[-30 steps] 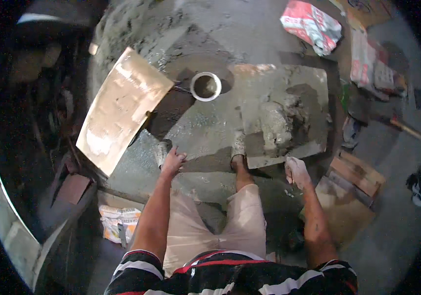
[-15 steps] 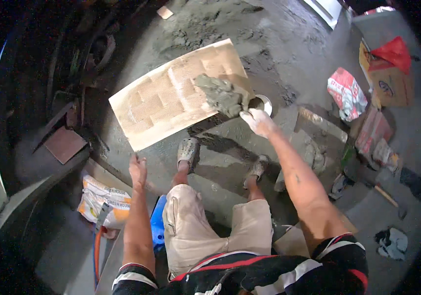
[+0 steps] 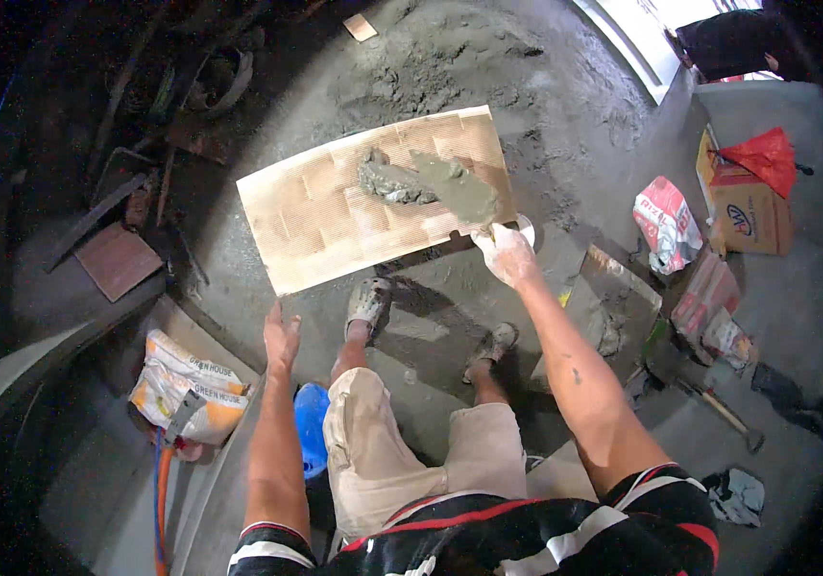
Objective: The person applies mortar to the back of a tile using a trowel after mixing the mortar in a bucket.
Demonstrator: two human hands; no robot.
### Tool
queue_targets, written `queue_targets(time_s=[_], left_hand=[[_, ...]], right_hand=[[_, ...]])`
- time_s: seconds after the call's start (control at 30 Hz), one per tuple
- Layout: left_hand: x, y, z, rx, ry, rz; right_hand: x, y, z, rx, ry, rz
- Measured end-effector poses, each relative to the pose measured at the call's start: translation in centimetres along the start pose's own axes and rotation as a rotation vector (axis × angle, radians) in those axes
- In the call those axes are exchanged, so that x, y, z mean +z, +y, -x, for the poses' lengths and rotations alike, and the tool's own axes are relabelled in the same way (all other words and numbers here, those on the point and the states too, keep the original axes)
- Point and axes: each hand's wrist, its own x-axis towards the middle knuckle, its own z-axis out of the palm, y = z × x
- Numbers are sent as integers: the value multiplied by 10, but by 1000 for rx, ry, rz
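A large tan panel with a ribbed back (image 3: pixel 315 221), like a tile lying face down, is in front of me, its near edge casting a shadow on the floor. My right hand (image 3: pixel 508 255) grips the handle of a trowel (image 3: pixel 464 192), whose mortar-smeared blade is over the panel's right half. Left of the blade, a lump of wet grey mortar (image 3: pixel 387 180) sits on the panel. Just below the panel's near left corner is my left hand (image 3: pixel 282 341), fingers apart and holding nothing I can see. The rim of a round container (image 3: pixel 527 230) shows beside my right hand.
Wet mortar (image 3: pixel 421 67) covers the floor beyond the panel. At right are a red-and-white bag (image 3: pixel 668 226), a cardboard box (image 3: pixel 757 219) and a wooden-handled tool (image 3: pixel 726 413). A white-and-orange sack (image 3: pixel 191 389) and blue container (image 3: pixel 312 427) lie left. Another person's dark sleeve (image 3: pixel 733 43) shows far right.
Mortar from the trowel now lies as a lump on the panel, and the blade shows more bare surface. My left hand stays near the corner. A dark sleeve has come into view far right.
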Motion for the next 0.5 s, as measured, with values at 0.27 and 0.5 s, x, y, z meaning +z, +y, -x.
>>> queue_targets(time_s=[0.27, 0.5], left_hand=[[25, 56, -35, 329, 104, -393], [39, 71, -21, 334, 61, -523]], right_hand=[[28, 28, -26, 176, -228, 225], [7, -18, 10, 122, -309, 155]])
